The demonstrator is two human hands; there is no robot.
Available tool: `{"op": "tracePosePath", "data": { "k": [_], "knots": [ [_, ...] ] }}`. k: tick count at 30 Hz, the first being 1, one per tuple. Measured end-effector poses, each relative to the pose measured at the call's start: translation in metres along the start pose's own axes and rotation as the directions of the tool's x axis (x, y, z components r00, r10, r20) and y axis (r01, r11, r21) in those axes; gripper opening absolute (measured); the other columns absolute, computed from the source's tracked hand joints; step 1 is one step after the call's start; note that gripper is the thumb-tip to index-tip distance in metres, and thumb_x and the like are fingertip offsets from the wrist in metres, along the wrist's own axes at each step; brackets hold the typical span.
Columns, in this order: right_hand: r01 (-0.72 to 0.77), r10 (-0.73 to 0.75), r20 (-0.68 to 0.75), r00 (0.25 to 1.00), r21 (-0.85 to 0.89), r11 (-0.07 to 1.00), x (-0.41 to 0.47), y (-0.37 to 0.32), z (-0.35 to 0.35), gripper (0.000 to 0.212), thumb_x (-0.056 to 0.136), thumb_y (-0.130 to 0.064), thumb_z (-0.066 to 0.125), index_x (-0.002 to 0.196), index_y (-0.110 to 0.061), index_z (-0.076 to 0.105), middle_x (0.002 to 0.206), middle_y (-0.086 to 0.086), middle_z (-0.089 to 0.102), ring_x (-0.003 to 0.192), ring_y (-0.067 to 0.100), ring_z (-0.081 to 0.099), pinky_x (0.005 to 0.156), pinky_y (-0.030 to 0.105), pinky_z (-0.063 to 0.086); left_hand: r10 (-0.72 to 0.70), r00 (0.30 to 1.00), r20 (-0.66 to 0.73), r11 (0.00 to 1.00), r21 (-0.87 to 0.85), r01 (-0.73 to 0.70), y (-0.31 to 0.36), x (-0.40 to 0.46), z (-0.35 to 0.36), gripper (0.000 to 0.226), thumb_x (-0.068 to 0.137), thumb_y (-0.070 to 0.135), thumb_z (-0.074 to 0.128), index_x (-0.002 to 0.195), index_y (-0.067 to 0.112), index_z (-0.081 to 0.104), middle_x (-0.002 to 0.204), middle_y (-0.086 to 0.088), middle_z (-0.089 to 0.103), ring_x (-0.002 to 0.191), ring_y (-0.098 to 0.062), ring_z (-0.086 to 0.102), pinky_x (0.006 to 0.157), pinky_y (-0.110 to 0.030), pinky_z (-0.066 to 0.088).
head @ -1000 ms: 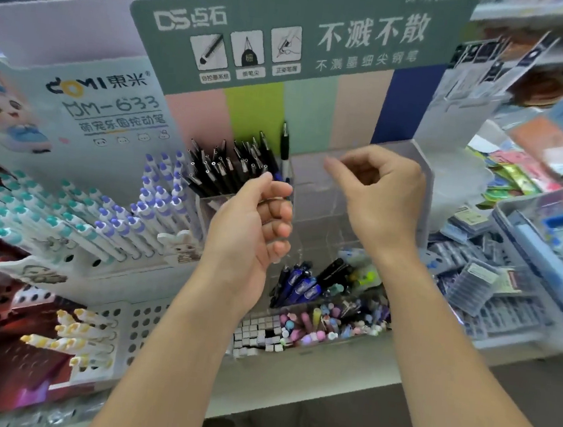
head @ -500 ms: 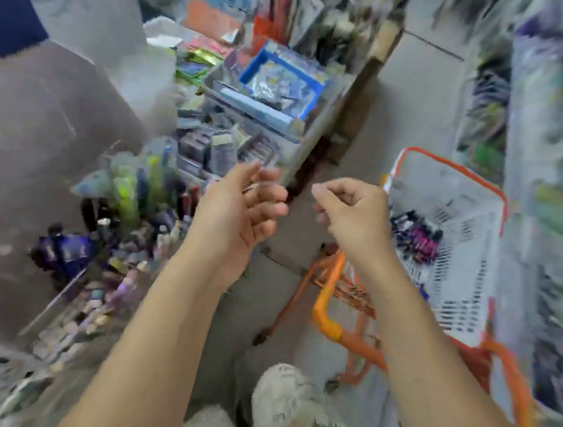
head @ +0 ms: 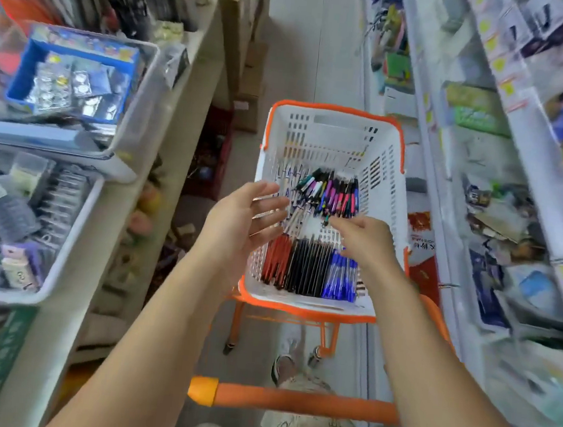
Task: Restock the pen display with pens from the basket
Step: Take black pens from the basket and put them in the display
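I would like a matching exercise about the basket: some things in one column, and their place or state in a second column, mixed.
Things:
1. red pens
2. blue pens
3. left hand
4. mixed-colour pens

Places or states:
A. near right corner of the basket
B. open, over the left rim
C. middle of the basket
D. near left corner

Pairs: 1-D, 2-A, 3-B, 4-C

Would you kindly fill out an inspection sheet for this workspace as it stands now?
Surface: white basket with orange rim, on an orange trolley.
Job's things: red pens, black pens, blue pens in near rows; mixed pens farther back.
Clutter: trays of stationery on the left shelf.
Grips: left hand open, empty; right hand reaching into the pens, grip unclear.
Cables: nothing seen.
Surroundings: narrow aisle, stocked shelves both sides.
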State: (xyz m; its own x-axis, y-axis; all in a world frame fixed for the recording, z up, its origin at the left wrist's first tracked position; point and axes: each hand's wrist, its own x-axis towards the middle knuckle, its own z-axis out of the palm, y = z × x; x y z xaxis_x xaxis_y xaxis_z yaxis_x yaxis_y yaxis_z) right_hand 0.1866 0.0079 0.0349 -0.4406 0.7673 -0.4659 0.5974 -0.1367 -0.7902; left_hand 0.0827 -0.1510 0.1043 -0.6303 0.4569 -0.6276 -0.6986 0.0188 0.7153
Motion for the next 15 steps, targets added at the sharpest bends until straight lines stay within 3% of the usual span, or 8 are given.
{"op": "tracePosePath", "data": {
  "k": [1, 2, 4, 5, 7, 12, 14, 15],
  "knots": [
    [-0.047, 0.047, 0.015, 0.999, -0.013, 0.999, 0.026, 0.004, -0.003, 0.055, 0.086, -0.033, 0.075, 0.108, 0.016, 0.063, 0.113, 0.034, 0.064, 0.102, 0.046, 0.066, 0.092, 0.053, 0.056, -0.02, 0.999, -0.026, 1.0, 0.014, 0.02, -0.002, 0.02, 0.012, 0.021, 0.1, 0.028, 0.054, 0.098, 0.016, 0.07, 0.092, -0.003, 0.078, 0.088, -0.017, 0.074, 0.072, -0.028, 0.057],
    [-0.08, 0.081, 0.025, 0.996, -0.021, 0.997, 0.052, 0.007, -0.004, 0.051, 0.086, -0.036, 0.076, 0.091, 0.013, 0.065, 0.096, 0.03, 0.067, 0.092, 0.042, 0.068, 0.086, 0.045, 0.057, -0.036, 0.998, -0.053, 0.999, 0.03, 0.037, -0.004, 0.039, 0.023, 0.02, 0.1, 0.028, 0.054, 0.099, 0.016, 0.07, 0.094, -0.003, 0.078, 0.089, -0.018, 0.074, 0.073, -0.029, 0.057],
    [-0.139, 0.139, -0.002, 0.99, -0.033, 0.99, 0.1, 0.01, -0.002, 0.051, 0.085, -0.039, 0.077, 0.062, -0.013, 0.04, 0.061, 0.007, 0.043, 0.06, 0.023, 0.048, 0.067, 0.031, 0.043, -0.065, 0.993, -0.099, 0.996, 0.059, 0.071, -0.008, 0.076, 0.044, 0.021, 0.101, 0.028, 0.054, 0.102, 0.015, 0.07, 0.099, -0.004, 0.078, 0.092, -0.019, 0.073, 0.075, -0.03, 0.057],
    [-0.149, 0.148, -0.018, 0.989, -0.037, 0.988, 0.123, 0.012, 0.001, 0.056, 0.085, -0.038, 0.077, 0.063, -0.019, 0.029, 0.059, 0.002, 0.031, 0.056, 0.018, 0.036, 0.064, 0.03, 0.037, -0.079, 0.99, -0.119, 0.994, 0.066, 0.088, -0.009, 0.094, 0.053, 0.021, 0.102, 0.027, 0.053, 0.104, 0.014, 0.069, 0.101, -0.005, 0.077, 0.093, -0.019, 0.073, 0.075, -0.03, 0.057],
    [-0.133, 0.131, -0.037, 0.991, -0.052, 0.99, 0.167, 0.015, 0.015, 0.057, 0.085, -0.038, 0.077, 0.064, -0.02, 0.027, 0.06, 0.002, 0.03, 0.055, 0.017, 0.03, 0.064, 0.03, 0.033, -0.099, 0.984, -0.15, 0.992, 0.058, 0.108, -0.011, 0.125, 0.068, 0.021, 0.103, 0.025, 0.052, 0.105, 0.011, 0.068, 0.099, -0.005, 0.076, 0.089, -0.019, 0.073, 0.074, -0.03, 0.058],
    [-0.179, 0.178, -0.02, 0.984, -0.091, 0.98, 0.249, 0.022, 0.059, 0.05, 0.087, -0.044, 0.076, 0.063, -0.022, 0.038, 0.061, 0.001, 0.042, 0.049, 0.015, 0.041, 0.055, 0.032, 0.04, -0.113, 0.967, -0.226, 0.99, 0.051, 0.128, -0.014, 0.191, 0.078, 0.021, 0.103, 0.023, 0.052, 0.107, 0.009, 0.067, 0.097, -0.006, 0.077, 0.09, -0.02, 0.074, 0.07, -0.027, 0.061],
    [-0.203, 0.201, -0.035, 0.979, -0.091, 0.975, 0.27, 0.021, 0.072, 0.038, 0.086, -0.044, 0.077, 0.072, -0.022, 0.051, 0.066, 0.004, 0.049, 0.056, 0.012, 0.048, 0.053, 0.035, 0.045, -0.119, 0.962, -0.244, 0.988, 0.063, 0.138, -0.016, 0.212, 0.075, 0.021, 0.103, 0.024, 0.052, 0.106, 0.01, 0.067, 0.099, -0.005, 0.077, 0.093, -0.02, 0.074, 0.076, -0.029, 0.062],
    [-0.205, 0.201, -0.045, 0.979, -0.098, 0.974, 0.282, 0.022, 0.079, 0.043, 0.086, -0.045, 0.078, 0.066, -0.02, 0.048, 0.062, 0.003, 0.049, 0.053, 0.014, 0.047, 0.053, 0.034, 0.044, -0.123, 0.96, -0.25, 0.987, 0.066, 0.144, -0.019, 0.221, 0.073, 0.021, 0.103, 0.025, 0.052, 0.106, 0.011, 0.067, 0.097, -0.004, 0.076, 0.092, -0.019, 0.073, 0.08, -0.031, 0.061]
  ]
}}
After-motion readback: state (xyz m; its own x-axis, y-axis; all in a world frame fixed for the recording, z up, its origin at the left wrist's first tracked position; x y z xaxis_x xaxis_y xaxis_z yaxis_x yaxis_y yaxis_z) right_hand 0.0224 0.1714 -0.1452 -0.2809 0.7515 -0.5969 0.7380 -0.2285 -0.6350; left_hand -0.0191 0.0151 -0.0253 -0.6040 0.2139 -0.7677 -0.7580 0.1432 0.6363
